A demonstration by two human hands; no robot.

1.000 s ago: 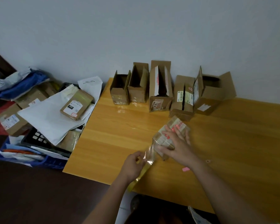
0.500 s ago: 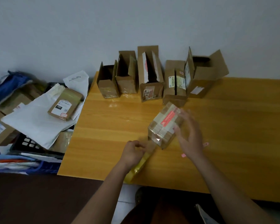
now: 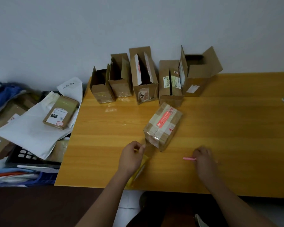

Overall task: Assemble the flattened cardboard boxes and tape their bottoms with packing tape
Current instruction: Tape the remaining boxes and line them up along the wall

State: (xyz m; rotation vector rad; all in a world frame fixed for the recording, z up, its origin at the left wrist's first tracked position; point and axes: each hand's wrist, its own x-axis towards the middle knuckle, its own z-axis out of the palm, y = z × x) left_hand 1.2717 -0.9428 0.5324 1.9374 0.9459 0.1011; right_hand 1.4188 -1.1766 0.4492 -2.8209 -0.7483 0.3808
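A small cardboard box (image 3: 162, 126), wrapped in clear tape and bearing a red label strip, is seen lying tilted on the wooden table (image 3: 228, 125), with its near corner pointing toward the left hand (image 3: 131, 158). A strip of clear packing tape (image 3: 148, 147) is stretched from that near corner to the left hand, where it is pinched between thumb and fingertips. The yellowish tape roll (image 3: 138, 172) is partly hidden under the left hand and wrist, near the front edge of the table. The box is thus placed just beyond and to the right of the left hand, joined to it by the tape alone.

The right hand (image 3: 203, 159) is set down on the table well to the right of the box and apart from it; a small pink tool (image 3: 189, 158) is grasped in its curled fingers, the tip pointing left.

Along the wall, five opened cardboard boxes (image 3: 144, 89) are lined up upright with their flaps raised, behind the taped box. To the left of the table, a heap of white mailer bags (image 3: 31, 128) and parcels is seen, with a flat brown parcel (image 3: 61, 112) resting on top
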